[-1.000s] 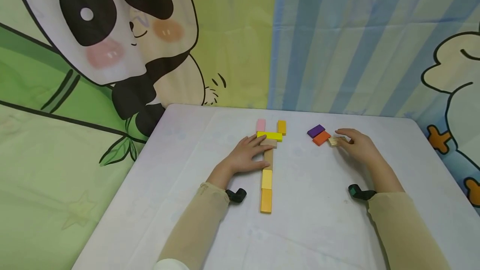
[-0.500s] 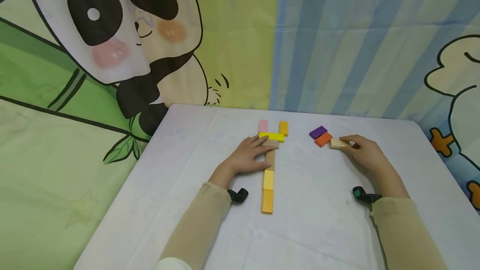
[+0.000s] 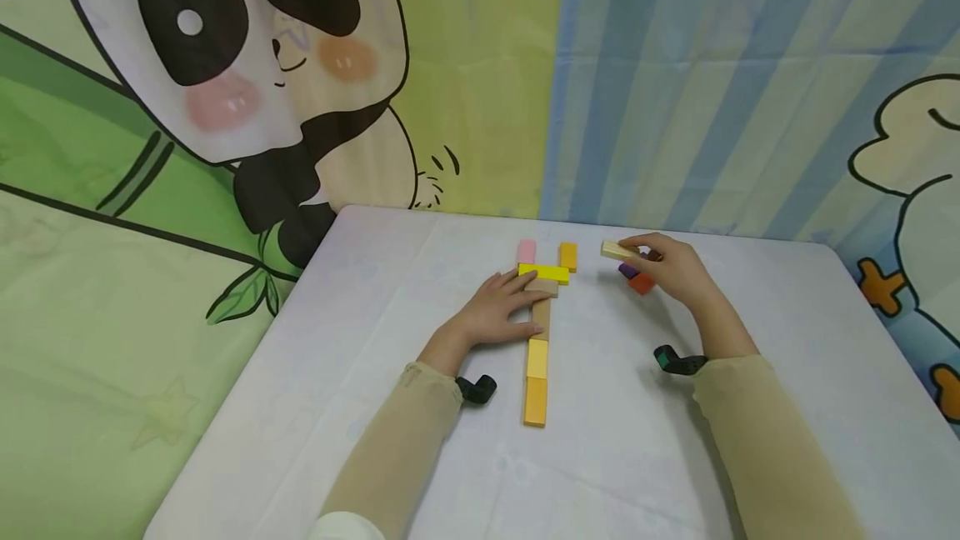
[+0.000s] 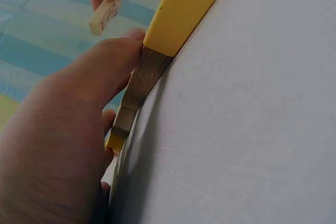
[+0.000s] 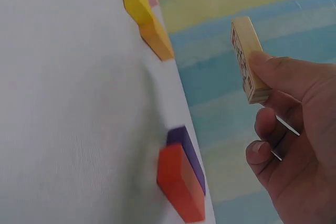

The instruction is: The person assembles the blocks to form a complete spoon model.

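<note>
Raised above the table, my right hand (image 3: 678,273) pinches a pale wooden block (image 3: 617,250) between thumb and fingers. Printed marks show on one face of that block (image 5: 244,61) in the right wrist view. My left hand (image 3: 487,312) lies with spread fingers along a line of blocks, its thumb by a brown block (image 3: 541,323) and its fingertips at a bright yellow block (image 3: 553,275). Between those two sits a grey-brown block (image 3: 542,288), partly covered by a finger. Two yellow-orange blocks (image 3: 535,402) continue the line toward the front.
Behind the yellow block stand a pink block (image 3: 527,252) and, to its right, an orange-yellow block (image 3: 567,257). A purple block (image 5: 184,135) and a red-orange block (image 5: 181,182) lie together below the right hand. A printed curtain (image 3: 480,107) hangs behind the white table (image 3: 600,440).
The right hand has taken the pale wooden block off the table and carried it up and left, over the purple and red-orange blocks. The left hand stays in place.
</note>
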Tool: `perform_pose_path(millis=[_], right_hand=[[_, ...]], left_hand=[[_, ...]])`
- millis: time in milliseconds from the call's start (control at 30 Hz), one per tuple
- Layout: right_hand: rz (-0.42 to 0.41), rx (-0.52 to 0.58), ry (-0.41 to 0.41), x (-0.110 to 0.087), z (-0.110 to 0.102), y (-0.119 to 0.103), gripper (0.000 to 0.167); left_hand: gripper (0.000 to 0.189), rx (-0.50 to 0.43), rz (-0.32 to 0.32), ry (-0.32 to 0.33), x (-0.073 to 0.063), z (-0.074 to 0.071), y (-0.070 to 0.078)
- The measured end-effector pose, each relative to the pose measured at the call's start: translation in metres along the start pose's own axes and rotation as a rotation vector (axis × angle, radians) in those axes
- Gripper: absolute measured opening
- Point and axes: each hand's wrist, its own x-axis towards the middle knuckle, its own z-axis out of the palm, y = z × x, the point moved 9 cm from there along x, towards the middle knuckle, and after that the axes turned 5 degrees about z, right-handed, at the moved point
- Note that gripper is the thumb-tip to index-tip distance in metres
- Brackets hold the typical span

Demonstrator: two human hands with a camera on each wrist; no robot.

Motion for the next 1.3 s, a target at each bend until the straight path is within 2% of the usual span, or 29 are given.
perform_pose_path(millis=[200,367,600,1200,1300], right_hand=[[-0.117,-0.058,-0.039,0.034,0.038,-0.053,0.038],[-0.145,-0.067,-0.097,0.05,0.063,-0.074,0.035],[-0.126,-0.047,-0.154,0.058,0.084,-0.076,0.032],[-0.136,-0.017,-0.132,0.063,0.095,-0.078,0.035],[-0.143,-0.02,-0.124,0.064,0.097,-0.076,0.034]], left_hand=[[0.063,-0.004,0.001,-0.004,-0.001,-0.001,-0.001],[0.063,-0.003,0.005,0.0,0.0,-0.003,0.001],[0.062,0.005,0.005,-0.016,0.002,-0.001,0.004],[0.065,0.023,-0.004,-0.014,0.002,-0.001,-0.001],[0.065,-0.002,-0.01,-0.003,0.002,-0.003,-0.001]])
